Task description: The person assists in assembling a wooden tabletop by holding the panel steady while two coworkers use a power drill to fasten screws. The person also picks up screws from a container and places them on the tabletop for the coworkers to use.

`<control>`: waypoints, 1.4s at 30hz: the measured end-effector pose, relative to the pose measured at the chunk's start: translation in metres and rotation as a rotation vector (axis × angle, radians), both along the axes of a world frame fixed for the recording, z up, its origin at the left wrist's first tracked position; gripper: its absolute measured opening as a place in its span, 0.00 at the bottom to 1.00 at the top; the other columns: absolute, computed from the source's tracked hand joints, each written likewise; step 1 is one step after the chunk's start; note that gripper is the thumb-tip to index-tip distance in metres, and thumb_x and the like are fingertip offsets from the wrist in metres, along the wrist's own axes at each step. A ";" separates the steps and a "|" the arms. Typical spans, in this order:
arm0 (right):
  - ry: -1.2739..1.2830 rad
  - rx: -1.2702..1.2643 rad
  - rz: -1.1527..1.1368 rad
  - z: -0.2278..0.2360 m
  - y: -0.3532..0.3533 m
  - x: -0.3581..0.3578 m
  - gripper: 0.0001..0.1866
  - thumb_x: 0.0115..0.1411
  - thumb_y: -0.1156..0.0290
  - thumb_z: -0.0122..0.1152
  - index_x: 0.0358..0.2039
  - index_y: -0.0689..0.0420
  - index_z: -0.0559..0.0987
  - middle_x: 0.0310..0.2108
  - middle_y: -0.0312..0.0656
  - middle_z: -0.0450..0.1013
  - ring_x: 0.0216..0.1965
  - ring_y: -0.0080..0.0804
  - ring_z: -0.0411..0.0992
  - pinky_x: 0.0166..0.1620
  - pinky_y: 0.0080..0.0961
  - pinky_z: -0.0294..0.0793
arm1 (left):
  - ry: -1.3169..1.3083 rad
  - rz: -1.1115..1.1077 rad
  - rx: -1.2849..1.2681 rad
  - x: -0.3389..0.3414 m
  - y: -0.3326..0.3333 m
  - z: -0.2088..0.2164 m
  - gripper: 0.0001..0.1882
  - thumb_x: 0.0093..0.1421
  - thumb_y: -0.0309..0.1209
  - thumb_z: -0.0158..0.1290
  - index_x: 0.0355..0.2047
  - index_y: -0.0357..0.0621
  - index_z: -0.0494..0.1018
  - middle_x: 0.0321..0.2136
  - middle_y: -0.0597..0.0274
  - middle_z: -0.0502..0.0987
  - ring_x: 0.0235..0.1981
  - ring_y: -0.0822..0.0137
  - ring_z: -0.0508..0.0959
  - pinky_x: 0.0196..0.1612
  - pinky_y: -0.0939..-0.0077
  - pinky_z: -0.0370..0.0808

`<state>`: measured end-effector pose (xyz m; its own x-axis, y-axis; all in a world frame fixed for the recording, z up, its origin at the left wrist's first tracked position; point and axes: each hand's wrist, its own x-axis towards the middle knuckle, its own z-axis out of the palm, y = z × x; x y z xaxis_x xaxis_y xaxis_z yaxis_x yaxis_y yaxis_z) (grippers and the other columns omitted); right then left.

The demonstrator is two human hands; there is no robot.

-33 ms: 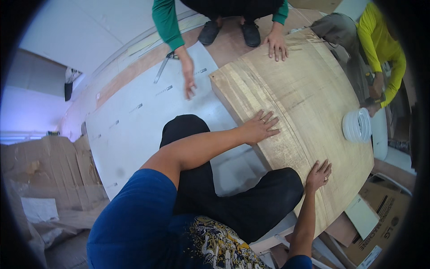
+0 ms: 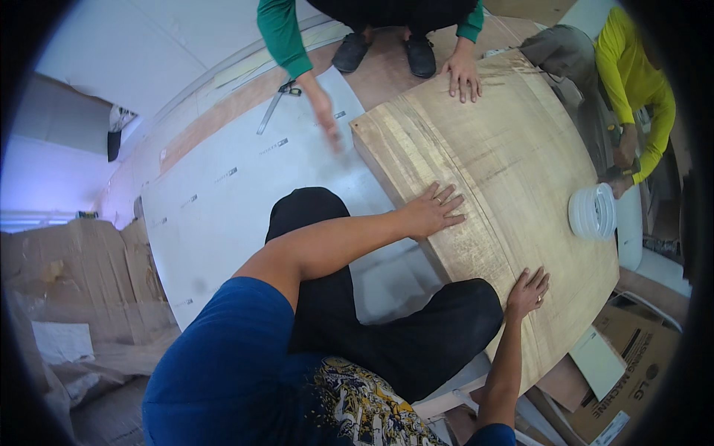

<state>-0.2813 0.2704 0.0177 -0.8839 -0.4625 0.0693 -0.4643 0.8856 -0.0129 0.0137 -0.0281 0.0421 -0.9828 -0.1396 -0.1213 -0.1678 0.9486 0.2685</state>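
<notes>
My left hand lies flat with its fingers spread on the long near-left edge of a pale plywood box. Farther right, my right hand rests on the same top face, fingers apart. Neither hand grips anything. A seam runs along the top between a narrow strip and the wider panel. My bent knee touches or nearly touches the box's near side. Opposite me, a person in green sleeves has one hand flat on the far end of the box; their other hand is blurred above the white sheet.
A white printed sheet spreads on the left, with a combination square on it. A whitish round tub or roll sits on the box's right side. Beside it a yellow-sleeved person holds a tool. Cardboard lies left.
The green-sleeved person's blurred hand has shifted rightward, toward the box. My own two hands stay where they were on the plywood.
</notes>
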 end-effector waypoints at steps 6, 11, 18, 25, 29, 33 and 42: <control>-0.015 0.001 0.020 0.001 -0.004 -0.004 0.38 0.75 0.38 0.40 0.77 0.46 0.60 0.79 0.47 0.49 0.79 0.50 0.44 0.73 0.64 0.44 | 0.057 0.034 -0.046 -0.006 0.005 -0.026 0.35 0.69 0.35 0.49 0.76 0.63 0.57 0.79 0.51 0.48 0.79 0.40 0.47 0.75 0.28 0.44; -0.018 -0.009 0.011 0.007 -0.003 -0.004 0.38 0.75 0.38 0.40 0.77 0.47 0.60 0.79 0.47 0.49 0.79 0.49 0.44 0.73 0.64 0.44 | 0.069 0.024 -0.072 -0.010 0.008 -0.022 0.36 0.67 0.33 0.52 0.75 0.63 0.59 0.79 0.49 0.47 0.78 0.39 0.47 0.75 0.28 0.45; -0.027 -0.012 0.005 0.008 -0.003 0.001 0.38 0.75 0.38 0.38 0.77 0.47 0.60 0.79 0.47 0.49 0.79 0.47 0.44 0.73 0.64 0.44 | 0.074 0.025 0.002 -0.006 0.009 -0.013 0.36 0.64 0.31 0.56 0.73 0.59 0.63 0.76 0.46 0.53 0.77 0.41 0.53 0.75 0.29 0.48; -0.010 -0.033 0.012 0.005 0.000 0.001 0.38 0.75 0.38 0.39 0.76 0.46 0.60 0.79 0.47 0.49 0.79 0.47 0.45 0.73 0.65 0.45 | 0.358 0.744 0.059 0.012 -0.110 0.029 0.08 0.57 0.26 0.54 0.35 0.41 0.81 0.37 0.49 0.83 0.46 0.48 0.83 0.53 0.51 0.75; 0.018 -0.024 0.010 0.005 0.010 -0.005 0.38 0.74 0.38 0.41 0.76 0.47 0.61 0.79 0.47 0.50 0.79 0.48 0.46 0.73 0.65 0.46 | 0.459 1.594 0.526 0.097 -0.200 0.019 0.15 0.53 0.30 0.61 0.38 0.31 0.83 0.41 0.34 0.84 0.38 0.41 0.86 0.39 0.51 0.82; -0.013 -0.023 0.018 0.007 0.002 0.002 0.37 0.75 0.40 0.42 0.76 0.48 0.61 0.79 0.48 0.50 0.79 0.49 0.45 0.73 0.64 0.45 | 0.664 1.855 1.077 0.115 -0.209 -0.046 0.11 0.59 0.25 0.52 0.36 0.33 0.83 0.36 0.38 0.84 0.32 0.49 0.86 0.31 0.57 0.81; -0.030 -0.063 0.004 0.006 0.001 0.000 0.37 0.74 0.40 0.44 0.76 0.48 0.62 0.79 0.48 0.50 0.79 0.50 0.44 0.74 0.64 0.43 | 0.771 1.718 1.003 0.116 -0.214 -0.057 0.08 0.58 0.24 0.59 0.24 0.33 0.80 0.21 0.55 0.78 0.21 0.61 0.77 0.21 0.59 0.72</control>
